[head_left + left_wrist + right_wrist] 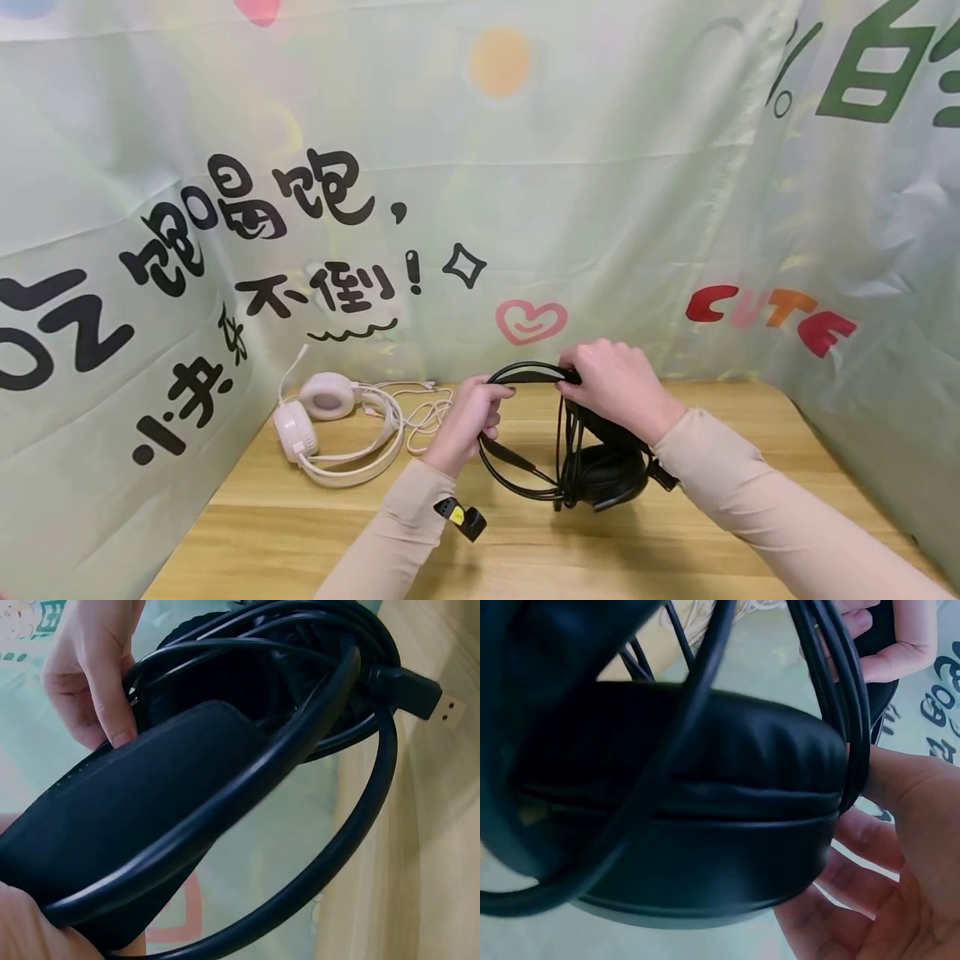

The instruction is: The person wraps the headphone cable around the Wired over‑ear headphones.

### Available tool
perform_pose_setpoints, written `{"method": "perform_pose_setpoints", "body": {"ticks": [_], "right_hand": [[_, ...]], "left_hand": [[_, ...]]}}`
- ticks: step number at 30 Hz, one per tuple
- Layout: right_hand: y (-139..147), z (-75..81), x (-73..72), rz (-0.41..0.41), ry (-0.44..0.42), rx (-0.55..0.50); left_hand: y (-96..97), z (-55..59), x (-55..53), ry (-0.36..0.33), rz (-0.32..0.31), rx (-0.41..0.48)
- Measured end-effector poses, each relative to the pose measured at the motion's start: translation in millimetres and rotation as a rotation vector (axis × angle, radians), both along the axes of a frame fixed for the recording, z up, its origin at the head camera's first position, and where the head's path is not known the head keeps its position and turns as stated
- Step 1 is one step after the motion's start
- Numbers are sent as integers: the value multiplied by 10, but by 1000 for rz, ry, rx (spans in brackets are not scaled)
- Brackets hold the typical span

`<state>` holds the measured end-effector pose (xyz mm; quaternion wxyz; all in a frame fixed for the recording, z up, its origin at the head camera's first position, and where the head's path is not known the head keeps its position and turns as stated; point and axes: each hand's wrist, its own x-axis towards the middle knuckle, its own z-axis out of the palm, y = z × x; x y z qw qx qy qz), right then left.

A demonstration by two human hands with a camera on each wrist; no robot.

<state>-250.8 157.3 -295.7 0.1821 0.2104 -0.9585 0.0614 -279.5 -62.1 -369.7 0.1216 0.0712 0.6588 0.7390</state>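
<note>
A pair of black over-ear headphones is held above the table between both hands. My left hand grips the headband at its left side; the wide padded strap shows close up in the left wrist view. With my right hand I hold the headphones farther right, at the headband and cable. In the right wrist view the fingers curl beside the thick ear cup. A bundled black cable loops round there. Its USB plug sticks out in the left wrist view.
White headphones lie at the table's back left, their white cable loosely coiled beside them. The wooden table is bordered by printed cloth at the back and both sides.
</note>
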Motion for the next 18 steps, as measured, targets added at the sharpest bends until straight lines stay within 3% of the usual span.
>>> {"method": "perform_pose_setpoints", "body": {"ticks": [12, 18], "right_hand": [[294, -45, -99, 7, -60, 22], [461, -101, -115, -21, -84, 0]], "left_hand": [[285, 61, -201, -33, -126, -99], [461, 90, -299, -48, -150, -127]]}}
